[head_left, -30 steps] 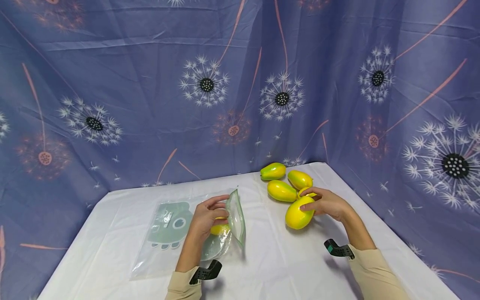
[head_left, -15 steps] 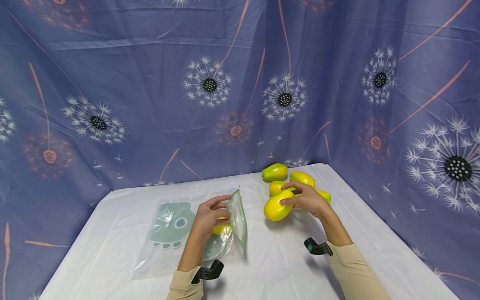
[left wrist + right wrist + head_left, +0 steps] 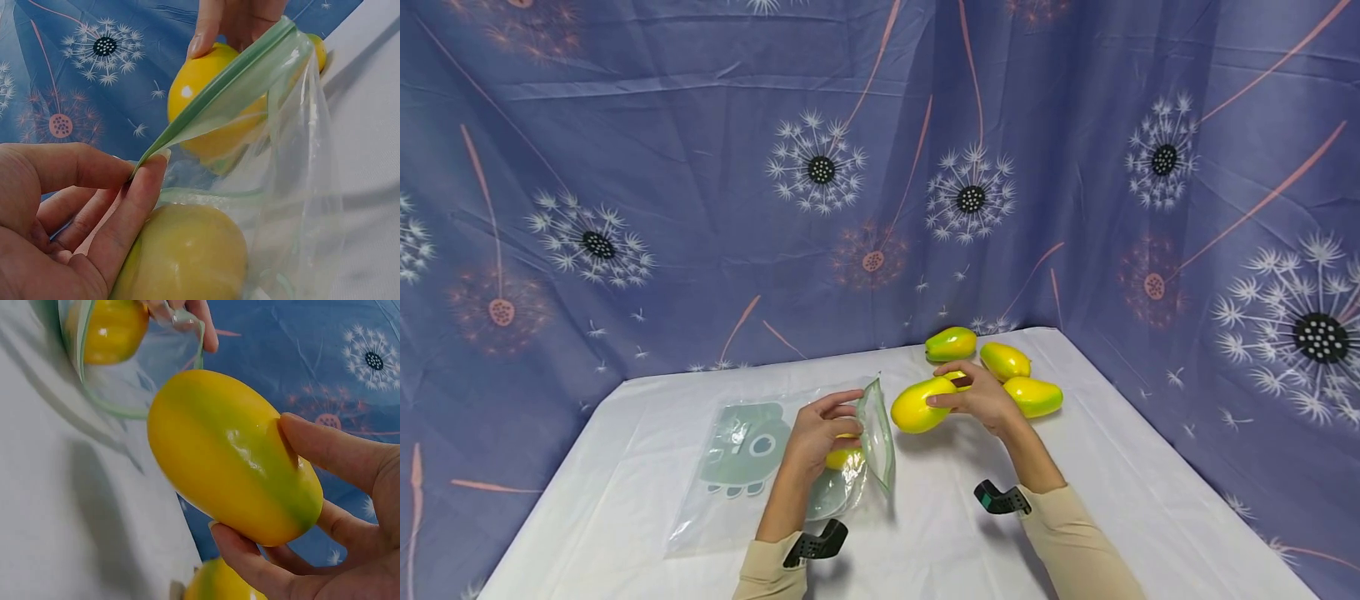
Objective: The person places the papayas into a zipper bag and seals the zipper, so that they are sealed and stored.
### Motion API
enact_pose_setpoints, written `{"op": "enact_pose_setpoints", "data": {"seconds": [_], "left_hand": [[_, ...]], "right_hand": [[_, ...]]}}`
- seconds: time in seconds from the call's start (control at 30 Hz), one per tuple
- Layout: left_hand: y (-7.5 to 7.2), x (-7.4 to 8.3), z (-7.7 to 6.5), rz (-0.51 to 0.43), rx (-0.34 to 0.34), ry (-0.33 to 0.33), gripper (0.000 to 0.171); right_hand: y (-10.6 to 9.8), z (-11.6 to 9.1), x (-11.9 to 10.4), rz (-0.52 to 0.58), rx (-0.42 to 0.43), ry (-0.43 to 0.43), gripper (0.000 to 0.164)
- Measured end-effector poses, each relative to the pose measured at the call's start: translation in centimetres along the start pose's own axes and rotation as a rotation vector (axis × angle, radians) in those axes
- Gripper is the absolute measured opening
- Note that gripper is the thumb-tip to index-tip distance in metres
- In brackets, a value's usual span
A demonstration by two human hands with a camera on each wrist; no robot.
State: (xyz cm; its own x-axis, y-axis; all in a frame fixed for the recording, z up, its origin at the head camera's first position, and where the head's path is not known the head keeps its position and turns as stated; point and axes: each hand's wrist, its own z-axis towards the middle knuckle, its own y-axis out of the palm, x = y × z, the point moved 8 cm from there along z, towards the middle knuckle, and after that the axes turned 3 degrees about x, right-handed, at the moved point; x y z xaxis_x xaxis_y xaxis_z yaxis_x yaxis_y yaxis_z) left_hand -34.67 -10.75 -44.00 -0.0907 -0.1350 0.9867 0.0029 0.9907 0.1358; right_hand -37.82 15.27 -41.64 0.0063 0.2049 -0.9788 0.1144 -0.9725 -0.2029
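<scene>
Clear plastic with a pale green print: a bag (image 3: 741,446), lying on the white table (image 3: 940,533) except where held up at the mouth (image 3: 877,442). Pinched there by the green rim (image 3: 225,87), between fingertips of the left hand (image 3: 812,437); probably a hold against the sag of so limp a sheet, with the gap facing right. Visible through the plastic, just beneath that hand: a bagged fruit (image 3: 200,256), perhaps useful as a weight against sliding.

Grasped in the right hand (image 3: 988,400): the held fruit (image 3: 917,408), yellow with a green streak, off the table and just beside the mouth. Gripped near one end, thumb on one side and fingers on the other, likely for the sake of a free leading end. Well forward of the palm, and pointing roughly toward the bag. Contact with the rim impossible to tell.

Farther back, near the curtain (image 3: 700,208): a far fruit (image 3: 951,343), a middle fruit (image 3: 1006,361), a nearer fruit (image 3: 1033,397) and, behind the right hand, a mostly hidden fruit (image 3: 953,375); apparently clustered for easy reach, apart from the bag.
</scene>
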Motion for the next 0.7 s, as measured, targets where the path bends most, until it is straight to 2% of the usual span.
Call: {"op": "enact_pose_setpoints", "data": {"seconds": [0.27, 0.7], "left_hand": [[0.0, 0.0, 0.0, 0.001, -0.001, 0.000, 0.051], [-0.1, 0.0, 0.2, 0.000, -0.001, -0.006, 0.052]], "right_hand": [[2.2, 0.1, -0.5, 0.046, -0.005, 0.000, 0.052], [3.4, 0.1, 0.1, -0.014, 0.037, 0.005, 0.050]]}}
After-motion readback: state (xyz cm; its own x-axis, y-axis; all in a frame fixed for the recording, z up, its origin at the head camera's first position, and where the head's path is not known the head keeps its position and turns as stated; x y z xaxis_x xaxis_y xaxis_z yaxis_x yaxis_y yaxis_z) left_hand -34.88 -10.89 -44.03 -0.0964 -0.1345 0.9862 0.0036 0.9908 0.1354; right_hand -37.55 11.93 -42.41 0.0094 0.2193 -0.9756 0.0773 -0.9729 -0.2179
